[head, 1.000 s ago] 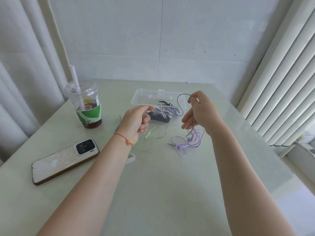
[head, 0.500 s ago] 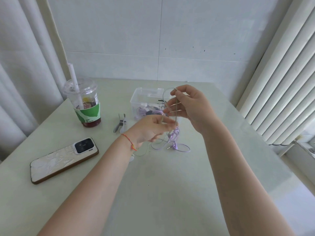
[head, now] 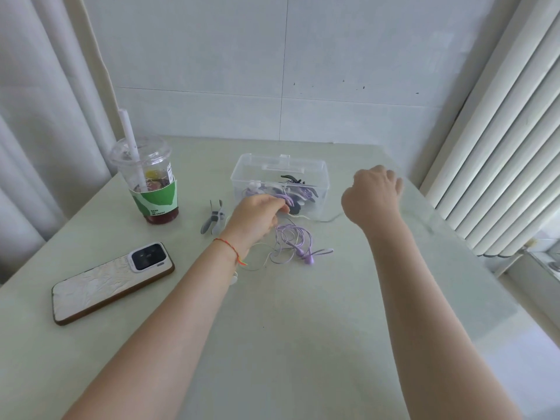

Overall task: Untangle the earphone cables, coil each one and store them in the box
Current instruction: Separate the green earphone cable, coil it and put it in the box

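Head view: pale green table (head: 272, 344); white tiled wall (head: 272, 71); curtains (head: 39, 116) flanking.

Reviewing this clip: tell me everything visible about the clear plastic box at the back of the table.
The clear plastic box is a see-through rectangular tub with rounded corners, standing upright on the table, open on top, with what looks like its lid behind the far rim. Inside lie purple cables and dark items, hard to tell apart. The left hand is right in front of its near wall; contact cannot be told. The purple earphones lie on the table just before it.
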The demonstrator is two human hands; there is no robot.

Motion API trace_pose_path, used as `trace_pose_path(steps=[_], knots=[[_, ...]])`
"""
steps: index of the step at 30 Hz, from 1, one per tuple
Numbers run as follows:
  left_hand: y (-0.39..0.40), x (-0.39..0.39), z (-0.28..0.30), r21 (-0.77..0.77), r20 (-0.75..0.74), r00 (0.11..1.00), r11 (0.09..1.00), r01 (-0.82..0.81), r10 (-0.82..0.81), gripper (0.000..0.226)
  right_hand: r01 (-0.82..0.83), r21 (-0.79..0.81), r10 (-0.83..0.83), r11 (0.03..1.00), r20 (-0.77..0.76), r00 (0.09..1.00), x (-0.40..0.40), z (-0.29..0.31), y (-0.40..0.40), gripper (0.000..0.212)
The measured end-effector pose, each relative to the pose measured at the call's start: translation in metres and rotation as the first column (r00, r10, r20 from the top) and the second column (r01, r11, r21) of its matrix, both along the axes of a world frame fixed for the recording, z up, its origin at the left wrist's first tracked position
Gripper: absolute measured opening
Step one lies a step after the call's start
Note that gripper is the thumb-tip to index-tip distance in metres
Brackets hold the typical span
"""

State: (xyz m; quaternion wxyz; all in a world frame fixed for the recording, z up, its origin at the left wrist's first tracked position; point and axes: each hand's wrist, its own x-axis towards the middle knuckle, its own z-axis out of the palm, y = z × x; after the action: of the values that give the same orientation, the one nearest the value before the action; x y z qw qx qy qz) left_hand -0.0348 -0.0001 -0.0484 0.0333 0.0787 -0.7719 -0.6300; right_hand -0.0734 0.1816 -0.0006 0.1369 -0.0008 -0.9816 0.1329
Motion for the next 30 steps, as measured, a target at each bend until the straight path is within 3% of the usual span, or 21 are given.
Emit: trace_pose_path(steps=[3,6,7,9,12,15,17,18,22,25,27,30], knots=[[0.001,0.003,0.005,0.041,-0.052,0.992,0.992,0.118,-0.115,0.025,-0.326,-0.247,0.333,0.912,-0.014,0.943,0.001,0.001,-0.013,0.039],[0.002,0.007,0.009,0.082,-0.113,0.975,0.977,0.199,-0.19,0.029,-0.505,-0.488,0.608,0.712,0.069,0.791,0.017,0.006,-0.028,0.038],[0.002,0.006,0.009,0.088,-0.129,0.976,0.979,0.186,-0.174,0.031,-0.521,-0.504,0.645,0.689,0.1,0.757,0.02,0.005,-0.031,0.033],[0.0,0.006,0.009,0.083,-0.142,0.986,0.991,0.103,-0.091,0.037,-0.529,-0.474,0.649,0.704,0.127,0.75,0.021,0.006,-0.032,0.024],[-0.006,0.004,0.008,0.041,-0.111,0.993,0.999,-0.03,0.034,0.039,-0.438,-0.416,0.529,0.797,0.131,0.838,0.008,0.003,-0.025,0.028],[-0.015,0.002,0.015,0.113,-0.081,0.991,0.989,-0.1,0.11,0.031,-0.151,-0.229,0.166,0.961,0.047,0.985,-0.012,-0.009,-0.004,0.023],[-0.023,0.001,0.017,0.143,-0.099,0.985,0.982,-0.126,0.141,0.027,0.019,-0.143,-0.023,0.99,-0.029,0.999,-0.017,-0.015,0.011,0.016],[-0.025,0.001,0.017,0.129,-0.11,0.984,0.984,-0.123,0.138,0.024,0.035,-0.122,-0.041,0.992,-0.051,0.998,-0.019,-0.017,0.016,0.017],[-0.024,0.002,0.007,-0.12,-0.141,0.99,0.993,-0.022,0.005,0.016,-0.213,-0.213,0.193,0.953,-0.11,0.975,-0.017,-0.014,0.0,0.041],[-0.017,0.002,0.002,-0.25,-0.087,0.992,0.966,0.065,-0.089,0.019,-0.484,-0.387,0.502,0.785,-0.06,0.863,0.002,-0.006,-0.028,0.042],[-0.014,0.001,0.0,-0.265,-0.066,0.993,0.961,0.077,-0.098,0.026,-0.575,-0.414,0.643,0.706,0.033,0.765,0.014,-0.007,-0.041,0.04],[-0.015,-0.001,-0.002,-0.231,-0.065,0.996,0.972,0.046,-0.063,0.033,-0.581,-0.398,0.66,0.71,0.089,0.746,0.018,-0.01,-0.046,0.037]])
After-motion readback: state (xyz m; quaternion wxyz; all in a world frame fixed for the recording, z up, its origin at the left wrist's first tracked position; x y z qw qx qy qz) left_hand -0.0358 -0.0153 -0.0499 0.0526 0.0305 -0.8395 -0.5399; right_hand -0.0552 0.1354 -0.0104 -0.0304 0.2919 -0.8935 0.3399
